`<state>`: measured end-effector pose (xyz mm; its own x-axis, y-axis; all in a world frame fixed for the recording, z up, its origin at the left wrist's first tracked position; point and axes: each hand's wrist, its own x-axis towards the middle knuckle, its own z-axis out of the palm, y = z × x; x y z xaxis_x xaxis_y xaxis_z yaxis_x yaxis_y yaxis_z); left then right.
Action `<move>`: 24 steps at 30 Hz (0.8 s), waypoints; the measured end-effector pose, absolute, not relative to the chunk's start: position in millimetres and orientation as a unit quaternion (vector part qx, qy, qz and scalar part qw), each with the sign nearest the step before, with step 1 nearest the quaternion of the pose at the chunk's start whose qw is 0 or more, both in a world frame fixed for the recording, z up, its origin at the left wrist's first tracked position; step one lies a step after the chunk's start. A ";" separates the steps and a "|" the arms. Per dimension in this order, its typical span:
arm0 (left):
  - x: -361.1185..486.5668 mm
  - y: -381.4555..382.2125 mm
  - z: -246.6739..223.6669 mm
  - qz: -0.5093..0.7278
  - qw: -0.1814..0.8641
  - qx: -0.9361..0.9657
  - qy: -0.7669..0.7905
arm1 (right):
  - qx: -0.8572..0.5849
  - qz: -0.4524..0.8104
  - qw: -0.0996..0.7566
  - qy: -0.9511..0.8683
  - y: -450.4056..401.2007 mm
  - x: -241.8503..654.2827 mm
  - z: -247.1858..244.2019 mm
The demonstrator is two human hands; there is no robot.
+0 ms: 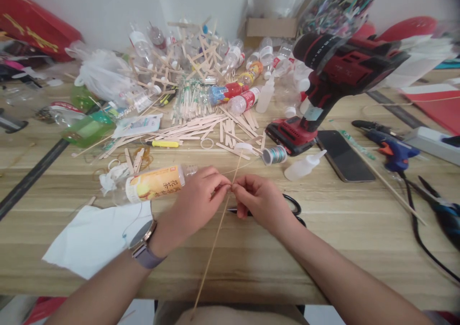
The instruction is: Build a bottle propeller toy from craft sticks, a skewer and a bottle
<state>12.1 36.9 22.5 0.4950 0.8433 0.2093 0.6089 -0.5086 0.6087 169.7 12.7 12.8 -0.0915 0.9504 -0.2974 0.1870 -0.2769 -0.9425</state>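
Both hands meet near the middle, fingertips touching at a thin wooden stick (pixel 212 250) that runs from the table down toward my lap. My left hand (pixel 201 193), with a watch on its wrist, is pinched at the stick. Opposite it, my right hand (pixel 257 198) is pinched too; a fine thread passes by the fingers, but what each hand grips is too small to tell. Black-handled scissors (pixel 293 203) lie partly hidden under my right hand. Beyond the fingers are a thread spool (pixel 274 155) and a white cap (pixel 243 147).
A labelled bottle (pixel 154 183) and white paper (pixel 89 238) lie at left. Wooden sticks (pixel 194 126) and bottles fill the back. On the right are a red drill (pixel 338 71), a glue bottle (pixel 304 167), a phone (pixel 345 156), a glue gun (pixel 390 145) and pliers (pixel 445 214).
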 end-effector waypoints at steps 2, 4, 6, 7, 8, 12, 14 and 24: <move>13.5 36.3 21.8 0.253 0.228 0.829 0.443 | -0.578 0.556 0.343 -0.488 13.2 170.1 12.5; 14.8 36.2 21.0 0.256 0.226 0.826 0.448 | -0.578 0.561 0.342 -0.485 13.5 170.4 12.9; 15.6 36.5 19.8 0.260 0.221 0.826 0.447 | -0.576 0.566 0.343 -0.479 13.6 170.8 14.1; 15.6 36.8 18.9 0.262 0.218 0.827 0.448 | -0.574 0.569 0.344 -0.478 13.4 171.1 14.8; 15.5 37.1 17.9 0.263 0.214 0.826 0.449 | -0.572 0.572 0.342 -0.479 13.1 171.4 15.3; 13.8 38.4 13.7 0.266 0.205 0.827 0.451 | -0.523 0.651 0.279 -0.474 10.1 172.4 15.1; 13.6 38.6 12.3 0.266 0.211 0.825 0.451 | -0.479 0.713 0.246 -0.450 7.8 171.8 13.1; 15.2 36.7 9.0 0.250 0.329 0.769 0.488 | -0.435 0.781 0.245 -0.376 -6.9 150.4 -5.5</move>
<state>15.2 36.7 9.0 0.3997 0.9145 0.0625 0.5856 -0.3072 0.7501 150.4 -6.9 -5.5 -0.5013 0.7094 -0.4955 -0.0550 -0.5976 -0.7999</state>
